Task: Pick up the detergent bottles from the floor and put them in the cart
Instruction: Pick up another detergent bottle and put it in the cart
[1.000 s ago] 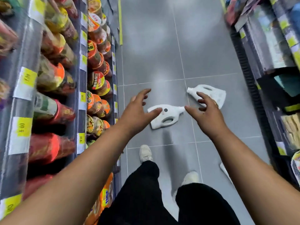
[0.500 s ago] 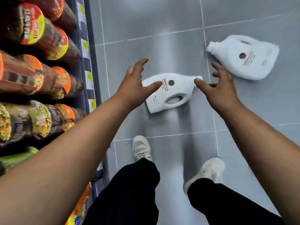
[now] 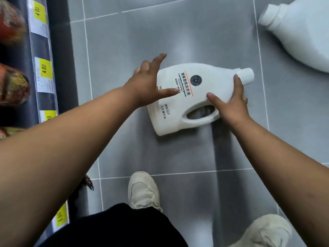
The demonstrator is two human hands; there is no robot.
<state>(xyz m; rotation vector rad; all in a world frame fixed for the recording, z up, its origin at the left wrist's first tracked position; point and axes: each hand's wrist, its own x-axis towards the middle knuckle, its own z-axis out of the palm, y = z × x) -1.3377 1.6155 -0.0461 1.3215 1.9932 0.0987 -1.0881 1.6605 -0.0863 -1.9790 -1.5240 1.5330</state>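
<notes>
A white detergent bottle [image 3: 210, 75] lies on its side on the grey tiled floor, cap pointing right, label and handle facing up. My left hand [image 3: 147, 86] hovers over its base end with the fingers spread and the thumb on the label. My right hand [image 3: 231, 104] grips the bottle's neck end, thumb on the body just above the handle, index finger along the shoulder near the cap. A second white detergent bottle [image 3: 302, 32] lies on the floor at the upper right, partly cut off by the frame. No cart is in view.
A store shelf [image 3: 58, 50] with yellow price tags [image 3: 44, 68] and packaged goods runs along the left edge. My two pale shoes [image 3: 142, 189] [image 3: 267, 230] and dark trouser legs stand on the tiles below the bottle.
The view has dropped much closer to the floor. Both hands have come down from above the nearer bottle onto it, the right one closing on its neck end.
</notes>
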